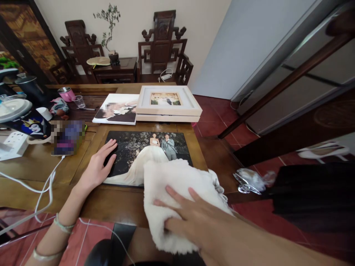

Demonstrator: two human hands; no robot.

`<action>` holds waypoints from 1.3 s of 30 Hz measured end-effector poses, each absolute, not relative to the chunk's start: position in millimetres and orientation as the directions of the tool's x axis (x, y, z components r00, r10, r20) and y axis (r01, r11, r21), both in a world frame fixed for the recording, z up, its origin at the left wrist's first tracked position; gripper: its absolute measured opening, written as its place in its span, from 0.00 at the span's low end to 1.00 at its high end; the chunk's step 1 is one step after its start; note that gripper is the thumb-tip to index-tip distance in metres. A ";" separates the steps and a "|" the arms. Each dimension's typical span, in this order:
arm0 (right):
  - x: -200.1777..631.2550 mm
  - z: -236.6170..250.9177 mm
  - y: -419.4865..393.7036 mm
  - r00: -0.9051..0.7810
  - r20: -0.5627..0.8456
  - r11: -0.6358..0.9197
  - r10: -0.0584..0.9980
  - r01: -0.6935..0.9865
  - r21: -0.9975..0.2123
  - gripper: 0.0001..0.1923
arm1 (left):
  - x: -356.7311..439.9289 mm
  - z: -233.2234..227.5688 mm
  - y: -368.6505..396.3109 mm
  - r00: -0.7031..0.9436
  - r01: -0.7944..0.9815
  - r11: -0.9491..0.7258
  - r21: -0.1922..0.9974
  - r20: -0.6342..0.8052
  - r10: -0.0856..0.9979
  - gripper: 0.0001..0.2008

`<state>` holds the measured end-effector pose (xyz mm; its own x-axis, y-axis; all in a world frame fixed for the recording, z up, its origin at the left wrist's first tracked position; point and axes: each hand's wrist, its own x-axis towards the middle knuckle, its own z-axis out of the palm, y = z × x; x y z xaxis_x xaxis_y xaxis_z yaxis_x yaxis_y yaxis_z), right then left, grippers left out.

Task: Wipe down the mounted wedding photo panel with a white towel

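A wedding photo print (149,147) with a dark background lies flat near the table's front edge, showing two people, one in a long white gown. My left hand (98,166) rests at its left edge, fingers stretched out and the fingertips on the print. A fluffy white towel (180,177) covers the print's lower right corner and hangs over the table edge. My right hand (191,212) presses on the towel with its fingers spread, and the cloth bunches around the thumb. What lies under the towel is hidden.
Behind the print are stacked white frames (169,111) and another photo panel (116,109). To the left sit a phone (69,138) with a white cable (51,181), a lidded cup (30,120) and a pink mug (66,94). A wooden chair (277,125) stands at right.
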<state>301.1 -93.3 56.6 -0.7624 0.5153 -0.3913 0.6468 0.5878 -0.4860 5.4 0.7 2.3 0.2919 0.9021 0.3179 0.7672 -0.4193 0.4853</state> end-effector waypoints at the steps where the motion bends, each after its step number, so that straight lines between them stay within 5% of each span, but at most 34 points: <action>1: 301.5 62.5 -88.2 -0.771 -0.382 0.583 0.510 0.636 -0.505 0.33 | 5.5 2.5 0.5 0.291 0.768 -0.418 0.484 0.318 0.902 0.24; 5: 304.6 80.7 -43.5 -0.723 -0.338 0.521 0.603 0.677 -0.520 0.38 | 5.0 2.4 0.3 0.294 0.769 -0.424 0.478 0.324 0.899 0.24; 11: 302.1 62.6 31.2 -0.690 -0.182 0.594 0.701 0.705 -0.388 0.37 | 3.7 3.6 -0.4 0.297 0.763 -0.426 0.486 0.321 0.899 0.24; 16: 280.0 50.5 16.7 -0.600 -0.145 0.542 0.787 0.784 -0.302 0.37 | 2.1 4.0 -1.0 0.305 0.758 -0.435 0.486 0.325 0.895 0.24; 21: 255.2 56.5 -49.3 -0.739 -0.248 0.667 0.627 0.673 -0.320 0.39 | 1.5 2.8 -1.3 0.301 0.763 -0.427 0.486 0.319 0.899 0.24; 25: 249.7 61.2 -79.7 -0.863 -0.185 0.745 0.469 0.500 -0.441 0.35 | 1.2 2.6 -1.3 0.309 0.761 -0.434 0.483 0.318 0.896 0.24; 29: 249.4 59.7 -60.5 -0.889 -0.152 0.783 0.431 0.453 -0.426 0.36 | -0.1 2.0 -1.1 0.321 0.756 -0.441 0.485 0.312 0.894 0.23; 39: 257.0 50.0 37.8 -0.667 -0.083 0.635 0.741 0.735 -0.237 0.36 | 0.1 3.5 -2.9 0.312 0.747 -0.446 0.494 0.332 0.890 0.23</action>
<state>257.0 37.8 50.0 -0.6666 0.7408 -0.0827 0.7351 0.6350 -0.2374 0.1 -2.9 3.5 0.3119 0.8903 0.3317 0.7469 -0.4455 0.4936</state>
